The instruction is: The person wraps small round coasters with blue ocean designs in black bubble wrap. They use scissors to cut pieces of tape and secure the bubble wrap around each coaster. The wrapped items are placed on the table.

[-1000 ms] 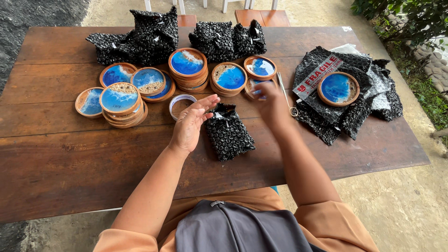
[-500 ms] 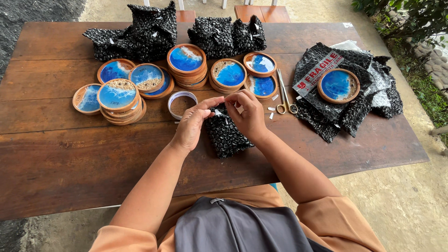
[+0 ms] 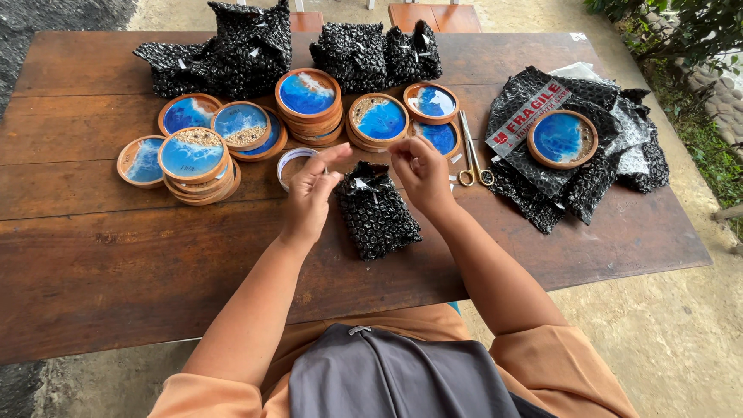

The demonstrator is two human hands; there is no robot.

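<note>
Outdoor home-craft packing spot: wooden worktop (image 3: 116,263) on bare concrete ground (image 3: 681,340), greenery (image 3: 681,31) beside it. Stacked blue resin coasters (image 3: 309,97), black bubble wrap (image 3: 573,178), scissors (image 3: 472,155).

Sleeves: orange fabric, ending at the elbows on both arms, with soft folds at the hems; the forearms below them are bare.
Lower garment: the same orange cloth shows across the lap, between the two arms.
Front piece: a dark grey garment (image 3: 395,379) lies over the middle of the body, smooth, with a seam running down its centre and a small pale tab at its top edge.
Left hand (image 3: 309,197): bare, no glove, no ring or watch to be seen.
Right hand (image 3: 422,174): bare, likewise without glove, ring or wrist strap.
</note>
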